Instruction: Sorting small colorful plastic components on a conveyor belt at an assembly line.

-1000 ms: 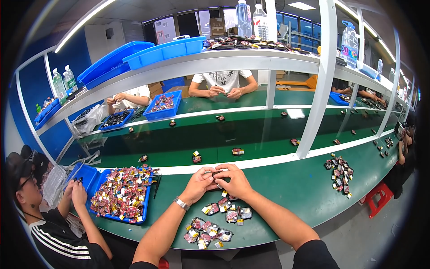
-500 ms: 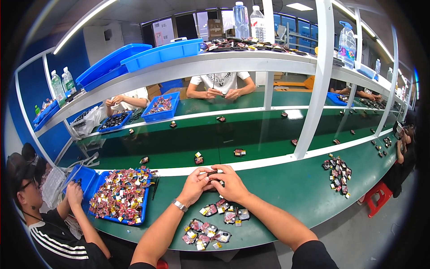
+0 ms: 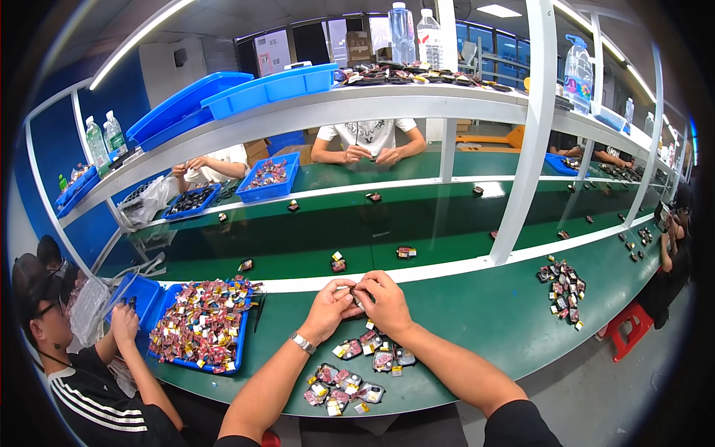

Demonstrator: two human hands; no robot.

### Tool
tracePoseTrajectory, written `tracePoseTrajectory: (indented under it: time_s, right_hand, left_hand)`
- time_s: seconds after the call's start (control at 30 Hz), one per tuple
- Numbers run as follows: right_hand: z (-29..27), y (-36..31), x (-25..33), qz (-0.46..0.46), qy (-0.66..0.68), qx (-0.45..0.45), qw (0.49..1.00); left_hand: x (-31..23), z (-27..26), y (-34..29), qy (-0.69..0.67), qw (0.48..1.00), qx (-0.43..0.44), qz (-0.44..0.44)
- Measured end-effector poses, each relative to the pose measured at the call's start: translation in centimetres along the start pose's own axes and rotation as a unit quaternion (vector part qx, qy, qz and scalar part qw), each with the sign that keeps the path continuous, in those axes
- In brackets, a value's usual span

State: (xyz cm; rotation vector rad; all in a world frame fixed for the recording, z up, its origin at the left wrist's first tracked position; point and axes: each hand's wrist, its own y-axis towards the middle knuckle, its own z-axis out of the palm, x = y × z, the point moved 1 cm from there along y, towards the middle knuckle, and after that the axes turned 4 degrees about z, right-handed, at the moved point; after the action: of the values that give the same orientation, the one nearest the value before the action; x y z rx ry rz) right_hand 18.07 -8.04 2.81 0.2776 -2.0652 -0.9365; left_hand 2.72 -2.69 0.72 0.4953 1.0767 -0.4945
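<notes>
2 hands, left hand (image 3: 328, 309) and right hand (image 3: 383, 302), pinch 1 small part (image 3: 356, 298); loose parts (image 3: 357, 369) lie at 6 o'clock on the worktop (image 3: 477, 320).

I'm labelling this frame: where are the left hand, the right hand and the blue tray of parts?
left hand (image 3: 328, 311), head view, back of the hand
right hand (image 3: 385, 302), head view, back of the hand
blue tray (image 3: 146, 292), head view, bare left end

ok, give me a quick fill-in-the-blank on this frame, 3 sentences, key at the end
1. The left hand and right hand meet over a small part, above the ____ worktop.
2. The tray of small parts lies to the person's ____.
3. The left wrist carries a ____.

Missing words: green; left; watch
</notes>
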Motion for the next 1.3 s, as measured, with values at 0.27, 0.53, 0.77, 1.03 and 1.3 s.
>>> tracePoseTrajectory:
  time_s: [0.27, 0.53, 0.77, 1.03, 1.3]
  right_hand:
    - [-0.2, -0.4, 0.0, -0.091, -0.103, 0.001, 0.991]
    - [0.7, 0.1, 1.7, -0.052, -0.083, 0.022, 0.995]
    - [2.0, 7.1, -9.3, 0.089, -0.156, 0.005, 0.984]
    - [5.7, 7.0, -5.5, 0.215, -0.269, 0.082, 0.935]
    - [3.0, 6.7, -4.4, 0.129, -0.043, 0.258, 0.957]
  left_hand:
    - [0.1, 0.0, 0.2, 0.012, 1.000, -0.008, 0.009]
    - [-0.3, -0.1, -0.1, -0.014, 0.999, -0.044, 0.029]
    - [-1.2, -2.2, 0.9, 0.091, 0.974, -0.166, 0.121]
    - [-0.9, -3.7, 0.6, 0.148, 0.956, -0.212, 0.140]
    - [-1.7, -3.8, 0.8, 0.151, 0.961, -0.211, 0.100]
